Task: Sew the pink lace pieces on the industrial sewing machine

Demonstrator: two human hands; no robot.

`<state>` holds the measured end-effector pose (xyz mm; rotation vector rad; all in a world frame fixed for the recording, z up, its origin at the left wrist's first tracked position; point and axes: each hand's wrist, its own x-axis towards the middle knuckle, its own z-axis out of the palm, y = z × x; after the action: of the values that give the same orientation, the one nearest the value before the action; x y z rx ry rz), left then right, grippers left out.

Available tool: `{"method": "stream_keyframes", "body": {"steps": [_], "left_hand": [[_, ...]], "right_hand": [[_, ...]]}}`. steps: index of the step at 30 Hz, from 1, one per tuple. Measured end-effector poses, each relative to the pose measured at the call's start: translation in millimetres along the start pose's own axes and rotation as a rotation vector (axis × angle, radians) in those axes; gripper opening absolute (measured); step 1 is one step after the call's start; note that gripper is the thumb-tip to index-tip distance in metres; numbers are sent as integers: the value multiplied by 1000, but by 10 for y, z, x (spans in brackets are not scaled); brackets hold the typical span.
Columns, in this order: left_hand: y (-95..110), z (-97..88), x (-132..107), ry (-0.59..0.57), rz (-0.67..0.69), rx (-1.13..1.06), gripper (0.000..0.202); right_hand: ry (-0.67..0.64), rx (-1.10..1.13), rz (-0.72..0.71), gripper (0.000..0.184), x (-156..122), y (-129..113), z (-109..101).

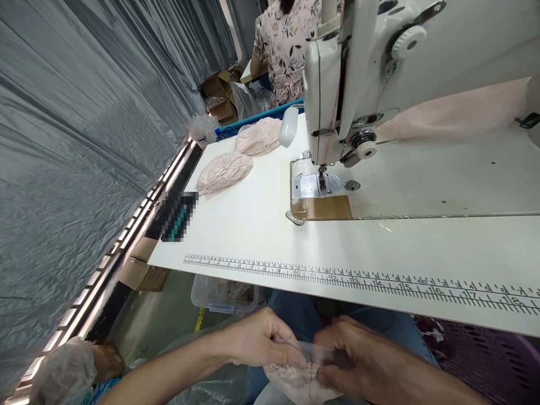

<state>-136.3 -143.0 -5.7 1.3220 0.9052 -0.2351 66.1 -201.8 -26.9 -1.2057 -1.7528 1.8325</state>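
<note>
Below the table's front edge, over the lap, both hands grip a pale pink lace piece with a seam down its middle. My left hand pinches its upper left edge between thumb and fingers. On the other side of the seam, my right hand is closed on the lace, with thumb and fingers bent round it. The lower part of the piece runs out of view. Farther off on the table lie two joined pink lace cups, left of the sewing machine. Neither hand touches the machine.
The white table has a printed ruler along its front edge. Below it stand a clear plastic bin and a purple basket. Cardboard boxes sit by the grey curtain. Beyond the machine is a person in a floral top.
</note>
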Motion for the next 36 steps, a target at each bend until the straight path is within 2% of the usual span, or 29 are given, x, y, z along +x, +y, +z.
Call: {"method": "stream_keyframes", "body": {"steps": [7,11,15,22,31,36], "left_hand": [[-48,-55,-71,-132,4,-51,56],[-92,-48,-67,-119,-13,-27,57],[-110,-53,-63,-121,-9,-30,54],[-91,-88,-110,-94,-27,-18,50],[-36,-96,-141,-104,-14,-49,48],[-8,-109,-140,-120,-9,-17,44]], "right_hand": [[-105,79,-15,8,-34,119,-94],[-124,103,-17,6,-43,115,-114],[-131,133,-24,13,-8,115,-83],[-109,123,4,4,22,159,-72],[-126,105,-26,14,-13,90,-106],[-139,107,-37,12,-25,80,-136]]}}
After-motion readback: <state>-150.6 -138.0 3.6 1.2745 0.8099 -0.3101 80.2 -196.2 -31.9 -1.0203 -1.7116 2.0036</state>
